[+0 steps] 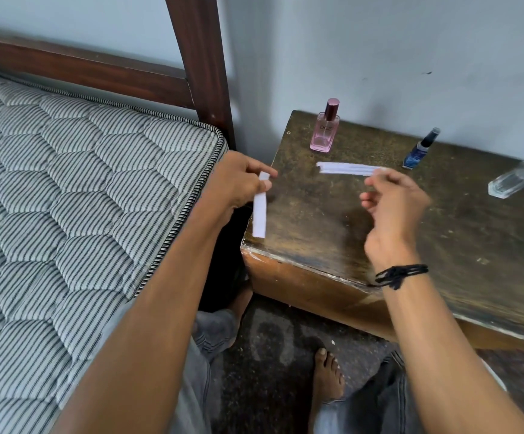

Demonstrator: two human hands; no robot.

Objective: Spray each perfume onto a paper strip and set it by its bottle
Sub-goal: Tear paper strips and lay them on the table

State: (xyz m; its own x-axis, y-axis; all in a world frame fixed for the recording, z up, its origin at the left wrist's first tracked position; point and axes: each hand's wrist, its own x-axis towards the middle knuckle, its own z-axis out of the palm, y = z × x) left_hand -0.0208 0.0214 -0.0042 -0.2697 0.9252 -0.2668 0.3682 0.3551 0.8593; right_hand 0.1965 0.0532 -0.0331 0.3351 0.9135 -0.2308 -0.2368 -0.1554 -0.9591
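Three perfume bottles stand along the back of a worn wooden side table [461,233]: a pink one with a maroon cap [324,133], a small blue one with a dark cap [417,153], and a clear one with a maroon cap [513,180] at the right edge. My left hand [238,183] is over the table's left edge and pinches a single white paper strip [259,214] that hangs downward. My right hand [392,211] is above the table's middle, its fingertips pinching the right end of a blurred bundle of white strips [347,168] that points left, in front of the pink bottle.
A striped quilted mattress [66,189] and a dark wooden bedpost [201,64] sit left of the table. A grey wall stands right behind the bottles. My legs and a bare foot [328,374] are on the dark floor below.
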